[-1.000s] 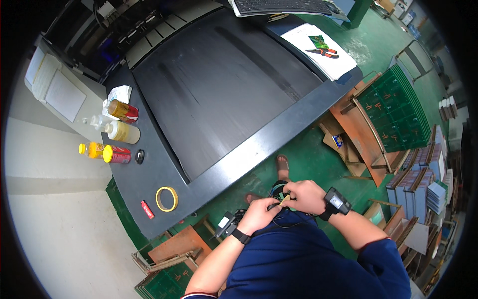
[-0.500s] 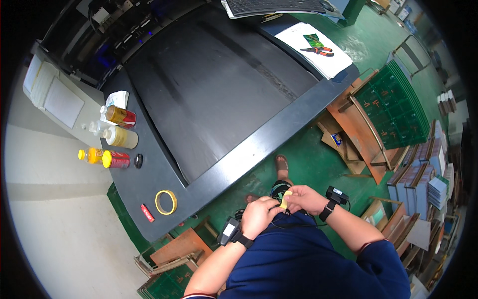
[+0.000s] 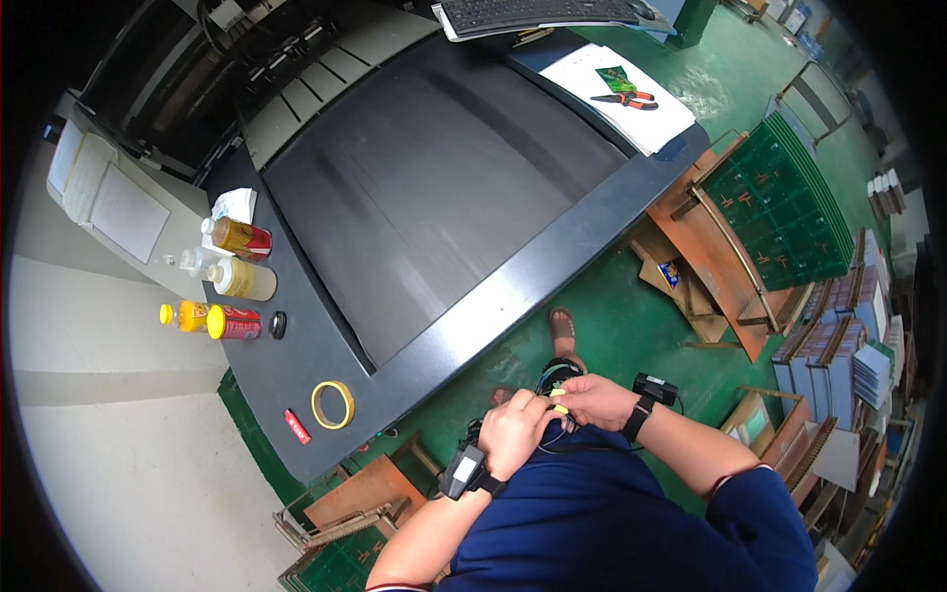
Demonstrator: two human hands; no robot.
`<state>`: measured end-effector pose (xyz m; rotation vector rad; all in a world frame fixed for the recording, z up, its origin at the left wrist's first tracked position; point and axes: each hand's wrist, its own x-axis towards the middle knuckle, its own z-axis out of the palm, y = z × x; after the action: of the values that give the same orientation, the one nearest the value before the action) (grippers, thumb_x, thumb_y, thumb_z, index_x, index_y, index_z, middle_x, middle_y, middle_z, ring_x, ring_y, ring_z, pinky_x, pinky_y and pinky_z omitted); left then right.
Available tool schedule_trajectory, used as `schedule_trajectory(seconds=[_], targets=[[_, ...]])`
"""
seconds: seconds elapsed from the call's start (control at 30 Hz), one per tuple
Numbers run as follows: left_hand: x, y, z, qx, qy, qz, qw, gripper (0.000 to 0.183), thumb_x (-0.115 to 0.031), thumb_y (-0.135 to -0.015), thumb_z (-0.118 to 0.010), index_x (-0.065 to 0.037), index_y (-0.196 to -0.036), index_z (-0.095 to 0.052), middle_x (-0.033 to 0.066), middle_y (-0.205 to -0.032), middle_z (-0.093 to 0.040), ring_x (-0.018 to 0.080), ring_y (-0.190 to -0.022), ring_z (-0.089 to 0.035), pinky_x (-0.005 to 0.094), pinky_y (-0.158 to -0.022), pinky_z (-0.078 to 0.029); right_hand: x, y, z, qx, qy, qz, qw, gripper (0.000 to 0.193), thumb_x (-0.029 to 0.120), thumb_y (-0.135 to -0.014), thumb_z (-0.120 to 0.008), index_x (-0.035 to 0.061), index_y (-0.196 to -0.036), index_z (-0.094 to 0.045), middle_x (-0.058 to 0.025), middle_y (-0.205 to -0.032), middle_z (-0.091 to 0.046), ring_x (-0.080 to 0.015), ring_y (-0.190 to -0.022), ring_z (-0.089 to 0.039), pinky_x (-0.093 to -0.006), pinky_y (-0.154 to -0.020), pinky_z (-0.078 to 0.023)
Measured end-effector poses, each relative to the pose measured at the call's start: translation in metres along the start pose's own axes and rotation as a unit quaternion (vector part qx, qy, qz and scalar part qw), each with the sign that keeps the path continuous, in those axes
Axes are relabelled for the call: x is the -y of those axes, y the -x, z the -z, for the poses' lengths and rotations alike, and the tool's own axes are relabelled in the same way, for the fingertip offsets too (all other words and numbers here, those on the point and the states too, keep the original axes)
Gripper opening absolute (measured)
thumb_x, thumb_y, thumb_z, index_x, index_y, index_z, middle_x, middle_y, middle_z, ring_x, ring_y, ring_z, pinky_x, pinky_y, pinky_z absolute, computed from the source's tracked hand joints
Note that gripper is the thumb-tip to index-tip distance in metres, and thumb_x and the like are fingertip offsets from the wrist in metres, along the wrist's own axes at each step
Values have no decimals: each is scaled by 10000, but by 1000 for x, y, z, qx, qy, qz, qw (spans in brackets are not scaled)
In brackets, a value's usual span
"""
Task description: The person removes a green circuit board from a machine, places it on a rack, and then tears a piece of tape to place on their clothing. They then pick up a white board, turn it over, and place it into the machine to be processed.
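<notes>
In front of my waist, my left hand (image 3: 515, 429) and my right hand (image 3: 599, 403) meet with fingertips pinched together. Between them shows a small strip of yellow tape (image 3: 559, 407), partly covered by my fingers. Both hands grip it, well away from the machine's edge. A roll of yellow tape (image 3: 330, 425) lies on the left front corner of the dark machine frame (image 3: 493, 306). Beside the roll is a small red box-like item (image 3: 297, 426).
Several bottles, including a cream one (image 3: 247, 279), stand on the frame's left side. Pliers (image 3: 631, 100) rest on white paper (image 3: 582, 79) at the right, near a keyboard (image 3: 533, 14). Green panels (image 3: 779, 202) stack on a cart at the right. The black bed (image 3: 444, 187) fills the middle.
The yellow tape shows smaller between my fingers, and my hands have shifted slightly together. At the back, grey slats now show behind the black bed, and the bluish lights there are no longer seen.
</notes>
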<state>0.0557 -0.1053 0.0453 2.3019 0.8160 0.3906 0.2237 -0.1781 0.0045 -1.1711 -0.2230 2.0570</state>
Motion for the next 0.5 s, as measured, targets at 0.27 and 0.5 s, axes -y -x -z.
schedule_trajectory(seconds=[0.27, 0.5], targets=[[-1, -4, 5, 62, 15, -1, 998, 130, -184, -756, -648, -107, -861, -648, 62, -801, -577, 268, -674, -604, 351, -587, -499, -11, -2, 3, 13, -55, -50, 997, 127, 171, -896, -519, 57, -895, -576, -16, -720, -592, -88, -602, -558, -214, -543, -443], [15, -23, 10, 186, 171, 81, 964, 159, -180, -791, -623, -38, -859, -644, 129, -783, -594, 270, -788, -585, 343, -686, -459, 0, 14, 1, -134, 129, 109, 976, 261, 140, -838, -607, 11, -1051, -531, -35, -779, -596, -85, -657, -564, -223, -565, -473]])
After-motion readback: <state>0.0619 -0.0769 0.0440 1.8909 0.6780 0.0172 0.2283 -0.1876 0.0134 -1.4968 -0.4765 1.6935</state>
